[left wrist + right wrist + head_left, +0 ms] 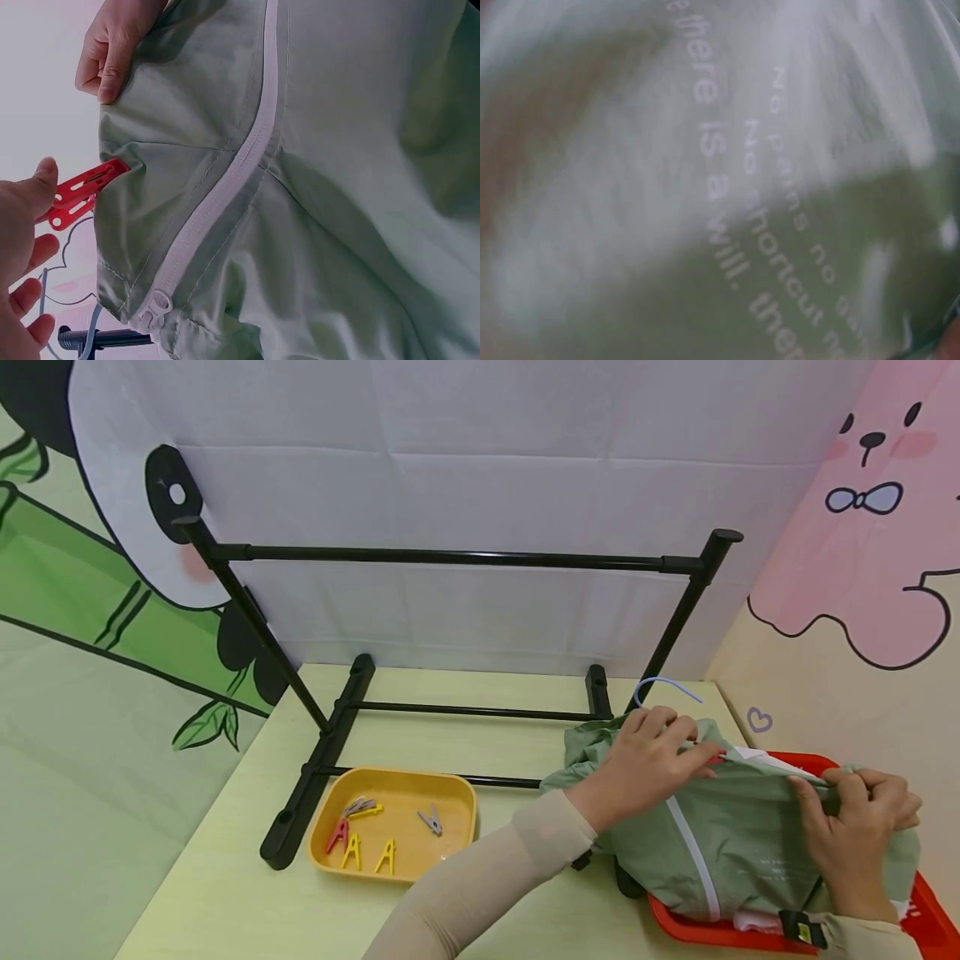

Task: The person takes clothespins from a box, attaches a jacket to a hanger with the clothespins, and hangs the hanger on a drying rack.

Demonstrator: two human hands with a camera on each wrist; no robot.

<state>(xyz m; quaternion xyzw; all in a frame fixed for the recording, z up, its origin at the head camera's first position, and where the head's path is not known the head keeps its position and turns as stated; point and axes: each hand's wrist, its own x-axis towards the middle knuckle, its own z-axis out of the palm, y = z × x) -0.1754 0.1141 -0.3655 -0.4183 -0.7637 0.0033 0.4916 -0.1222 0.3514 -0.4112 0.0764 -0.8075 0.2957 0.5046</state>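
A green jacket [750, 835] with a white zip [217, 191] lies stretched between my hands over the red basket. Thumb and fingers of my left hand [660, 752] are around a red clothespin [86, 191], whose tip is on the jacket's edge. At the other end of that edge, my right hand [855, 827] grips the fabric between thumb and curled fingers. A blue hanger hook [667, 680] sticks up beyond the jacket. The right wrist view shows only blurred green cloth with printed white lettering [720, 247].
Under the jacket stands a red basket [690, 931], with pale cloth showing inside. A black rack [450, 557] rises behind it. Left on the table is a yellow tray [420, 785] with several red, yellow and grey clothespins [386, 856]. Printed walls stand behind and at the sides.
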